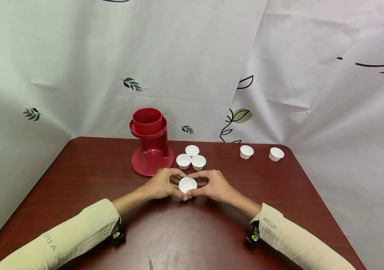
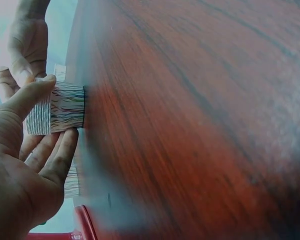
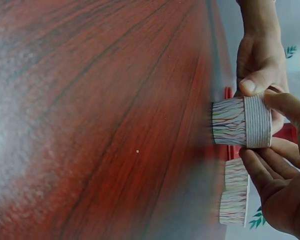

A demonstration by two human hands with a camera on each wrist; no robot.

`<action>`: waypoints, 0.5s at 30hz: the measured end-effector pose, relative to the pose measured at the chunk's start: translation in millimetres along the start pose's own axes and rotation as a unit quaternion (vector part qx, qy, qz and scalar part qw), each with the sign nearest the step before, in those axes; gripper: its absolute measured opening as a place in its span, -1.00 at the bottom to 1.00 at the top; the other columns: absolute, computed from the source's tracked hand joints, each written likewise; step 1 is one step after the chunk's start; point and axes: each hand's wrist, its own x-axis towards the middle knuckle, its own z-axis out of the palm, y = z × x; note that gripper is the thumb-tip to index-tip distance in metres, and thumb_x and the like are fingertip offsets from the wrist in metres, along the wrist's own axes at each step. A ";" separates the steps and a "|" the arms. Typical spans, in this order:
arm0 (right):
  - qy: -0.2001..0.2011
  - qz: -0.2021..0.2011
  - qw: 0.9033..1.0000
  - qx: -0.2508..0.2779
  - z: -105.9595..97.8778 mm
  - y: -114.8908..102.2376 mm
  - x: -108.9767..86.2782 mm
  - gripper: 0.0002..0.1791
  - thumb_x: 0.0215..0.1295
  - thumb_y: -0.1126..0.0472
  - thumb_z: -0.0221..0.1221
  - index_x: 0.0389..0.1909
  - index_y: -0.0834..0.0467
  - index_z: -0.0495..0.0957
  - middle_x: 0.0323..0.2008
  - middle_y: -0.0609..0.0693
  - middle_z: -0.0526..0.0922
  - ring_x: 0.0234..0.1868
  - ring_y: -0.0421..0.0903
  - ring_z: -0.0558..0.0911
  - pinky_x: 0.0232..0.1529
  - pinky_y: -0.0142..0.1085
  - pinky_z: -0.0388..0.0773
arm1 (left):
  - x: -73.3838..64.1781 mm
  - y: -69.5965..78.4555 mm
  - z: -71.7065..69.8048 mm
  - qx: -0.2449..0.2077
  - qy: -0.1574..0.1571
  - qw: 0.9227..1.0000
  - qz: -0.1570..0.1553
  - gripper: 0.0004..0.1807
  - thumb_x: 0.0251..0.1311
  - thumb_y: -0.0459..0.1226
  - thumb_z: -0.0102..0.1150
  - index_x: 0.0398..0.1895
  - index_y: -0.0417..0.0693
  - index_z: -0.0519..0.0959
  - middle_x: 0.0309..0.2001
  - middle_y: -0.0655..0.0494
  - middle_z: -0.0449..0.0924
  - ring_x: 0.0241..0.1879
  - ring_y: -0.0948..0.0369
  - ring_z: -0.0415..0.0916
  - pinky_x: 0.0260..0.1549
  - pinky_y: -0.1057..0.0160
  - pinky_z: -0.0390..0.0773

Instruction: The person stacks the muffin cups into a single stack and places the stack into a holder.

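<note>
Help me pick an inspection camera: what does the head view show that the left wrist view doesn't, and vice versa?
Only the head view shows the inside of the held cup and the top of the red stand. Only the left wrist view shows the held cup's ridged band. Both show the left hand and right hand on the cup, the tabletop and the red stand's base.

smooth red plastic-looking stand [image 1: 152, 163]; right of it, paper-looking cups [image 1: 198, 162], the held cup [image 3: 257, 121] finely ridged at its band; beneath the stand, glossy wood-grain tabletop [image 1: 192, 232]; behind the stand, creased cloth-like sheeting [image 1: 185, 56]
</note>
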 end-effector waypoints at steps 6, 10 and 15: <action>-0.002 0.003 1.000 0.003 -5.3 -1.2 0.9 -0.48 0.22 0.17 0.68 0.21 0.14 0.84 0.06 0.06 0.93 0.07 -0.06 0.92 0.09 -0.35 0.87 | -0.8 3.0 -0.8 0.022 -0.001 1.000 0.007 -0.37 -0.07 -0.36 0.82 0.16 -0.08 0.79 -0.02 0.02 0.87 -0.09 0.21 0.87 0.01 0.27 0.90; 0.004 0.020 1.000 0.010 -10.6 -3.3 1.2 -0.46 0.24 0.18 0.66 0.24 0.17 0.82 0.12 0.10 0.91 0.12 0.01 0.92 0.13 -0.30 0.87 | -0.3 4.6 -0.7 0.034 -0.001 0.999 0.015 -0.38 -0.07 -0.36 0.82 0.16 -0.04 0.81 -0.05 0.05 0.88 -0.11 0.24 0.87 -0.02 0.30 0.89; 0.024 0.029 0.999 0.001 -16.9 -4.7 2.9 -0.45 0.30 0.12 0.62 0.26 0.25 0.80 0.17 0.17 0.88 0.14 0.09 0.91 0.19 -0.19 0.88 | 1.0 4.2 -1.4 0.051 0.002 0.999 0.013 -0.43 -0.08 -0.35 0.83 0.10 -0.02 0.84 -0.08 0.10 0.89 -0.14 0.26 0.87 -0.06 0.35 0.86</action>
